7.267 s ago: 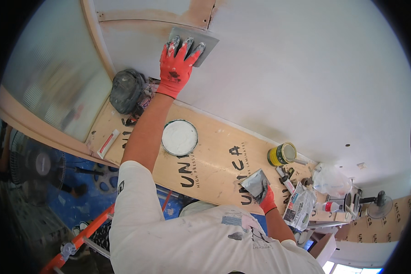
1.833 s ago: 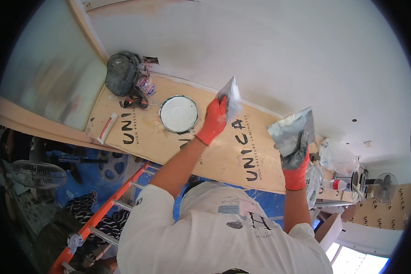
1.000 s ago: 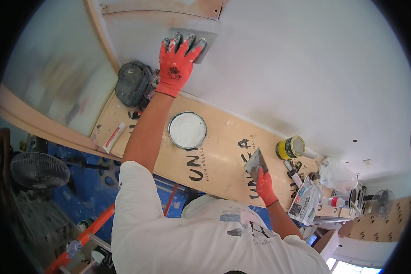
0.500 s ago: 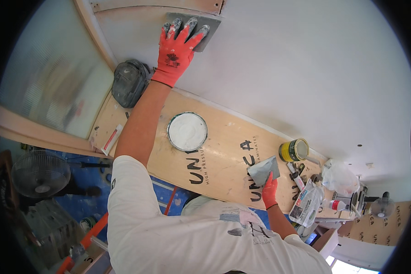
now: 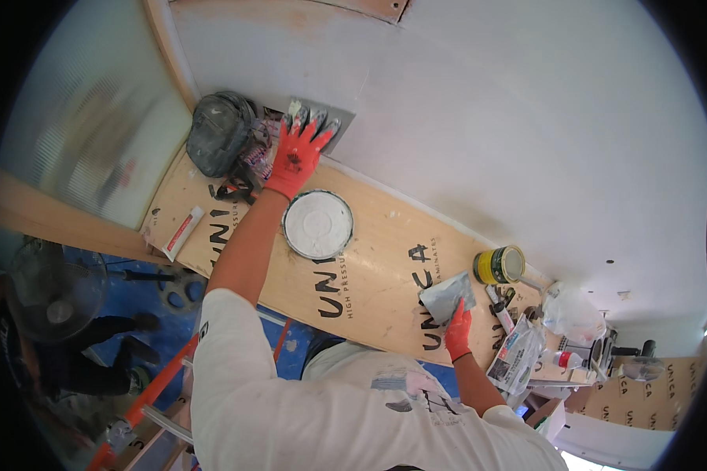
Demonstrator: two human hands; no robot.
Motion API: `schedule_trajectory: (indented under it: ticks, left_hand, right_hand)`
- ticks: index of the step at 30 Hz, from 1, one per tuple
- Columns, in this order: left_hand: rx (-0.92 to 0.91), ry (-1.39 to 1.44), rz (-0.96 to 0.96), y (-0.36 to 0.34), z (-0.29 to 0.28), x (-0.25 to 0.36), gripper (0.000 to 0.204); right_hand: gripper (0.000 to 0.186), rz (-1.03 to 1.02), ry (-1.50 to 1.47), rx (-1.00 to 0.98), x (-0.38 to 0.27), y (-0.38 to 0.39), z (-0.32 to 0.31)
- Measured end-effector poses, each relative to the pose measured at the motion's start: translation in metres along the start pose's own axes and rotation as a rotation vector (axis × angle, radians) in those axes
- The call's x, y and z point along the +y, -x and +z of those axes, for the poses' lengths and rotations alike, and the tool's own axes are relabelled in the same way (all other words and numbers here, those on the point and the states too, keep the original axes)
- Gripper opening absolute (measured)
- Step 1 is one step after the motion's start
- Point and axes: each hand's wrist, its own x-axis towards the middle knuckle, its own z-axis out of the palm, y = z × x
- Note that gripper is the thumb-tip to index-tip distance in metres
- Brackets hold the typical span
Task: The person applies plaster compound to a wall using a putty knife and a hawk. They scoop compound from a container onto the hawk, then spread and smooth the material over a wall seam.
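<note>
My left hand, in a red glove with grey, putty-smeared fingertips, presses a wide flat filling blade against the white wall. Its fingers spread over the blade, and the thumb is hidden. My right hand, gloved in red too, grips a second grey filling blade above the board-covered worktop. An open round tub of white putty stands on the worktop beside my left wrist. To the right of the right hand's blade lies a yellow and dark green tin on its side or tilted.
A dark backpack leans by the wall next to my left hand. A white tube lies at the worktop's left end. Packets and a plastic bag crowd its right end. At lower left are an orange ladder rail and a fan.
My left hand and its blade have slid down the wall, closer to the putty tub and backpack. My right hand keeps its blade in nearly the same place. The view has shifted slightly.
</note>
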Motion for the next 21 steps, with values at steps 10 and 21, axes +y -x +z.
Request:
schedule_trajectory:
  ticks: [10, 21]
  left_hand:
    - [0.342, -0.090, 0.102, -0.110, -0.119, 0.025, 0.062]
    - [0.215, -0.047, 0.080, -0.108, -0.090, 0.021, 0.063]
  right_hand:
    - [0.049, -0.039, 0.116, 0.017, -0.007, -0.002, 0.004]
    - [0.047, 0.034, -0.046, 0.048, 0.000, -0.008, 0.005]
